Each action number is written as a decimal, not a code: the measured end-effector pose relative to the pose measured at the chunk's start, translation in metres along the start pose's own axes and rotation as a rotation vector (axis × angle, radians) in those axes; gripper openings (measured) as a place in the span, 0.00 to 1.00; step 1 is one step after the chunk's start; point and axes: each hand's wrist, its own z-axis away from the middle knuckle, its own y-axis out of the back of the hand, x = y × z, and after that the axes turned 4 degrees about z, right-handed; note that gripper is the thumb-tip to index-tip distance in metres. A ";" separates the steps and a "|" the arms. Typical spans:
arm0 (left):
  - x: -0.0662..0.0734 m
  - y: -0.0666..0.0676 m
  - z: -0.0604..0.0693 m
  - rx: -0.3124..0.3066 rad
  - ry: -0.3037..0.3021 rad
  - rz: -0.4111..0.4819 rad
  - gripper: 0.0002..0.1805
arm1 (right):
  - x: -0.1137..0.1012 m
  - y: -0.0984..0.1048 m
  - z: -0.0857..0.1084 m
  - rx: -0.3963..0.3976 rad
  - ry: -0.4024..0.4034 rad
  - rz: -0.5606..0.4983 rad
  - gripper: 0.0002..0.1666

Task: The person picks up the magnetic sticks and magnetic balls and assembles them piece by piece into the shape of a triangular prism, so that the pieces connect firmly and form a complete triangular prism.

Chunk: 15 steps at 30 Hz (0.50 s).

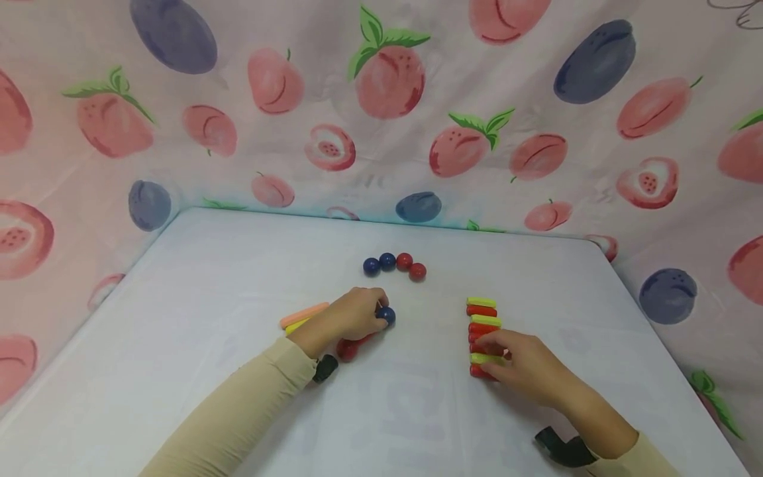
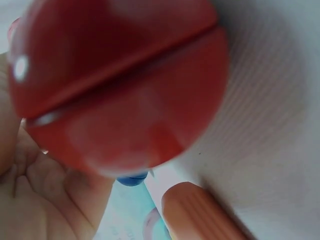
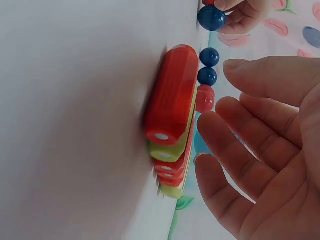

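In the head view my left hand point(image 1: 354, 315) reaches over the table's middle, its fingertips pinching a blue ball point(image 1: 386, 316). In the right wrist view the same blue ball point(image 3: 211, 18) touches a red piece beside the thumb; whether they are joined I cannot tell. Under the left wrist is a red ball point(image 1: 347, 350) with a short red stick; a seamed red ball point(image 2: 120, 85) fills much of the left wrist view. My right hand point(image 1: 524, 364) hovers at a row of short red and yellow-green sticks point(image 1: 484, 320), fingers loosely bent, gripping none in the right wrist view point(image 3: 172, 95).
Two blue and two red balls point(image 1: 396, 262) form an arc farther back. An orange stick point(image 1: 304, 315) and a yellow stick point(image 1: 296, 325) lie beyond the left wrist. Black wrist devices point(image 1: 563, 448) sit under the wrists. A fruit-patterned cloth point(image 1: 387, 152) rises behind the white table point(image 1: 405, 411).
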 end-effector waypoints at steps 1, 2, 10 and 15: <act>0.000 0.000 0.000 0.000 -0.001 -0.001 0.19 | 0.001 0.000 0.002 -0.001 -0.001 0.005 0.19; 0.000 0.000 0.000 0.000 0.000 -0.004 0.19 | 0.002 0.000 0.003 -0.001 0.006 0.009 0.19; -0.002 -0.001 -0.001 0.006 -0.006 -0.007 0.19 | 0.006 -0.003 0.009 -0.009 0.023 0.020 0.18; -0.002 -0.001 0.000 0.008 -0.011 -0.009 0.19 | 0.006 -0.004 0.010 -0.014 0.029 0.039 0.17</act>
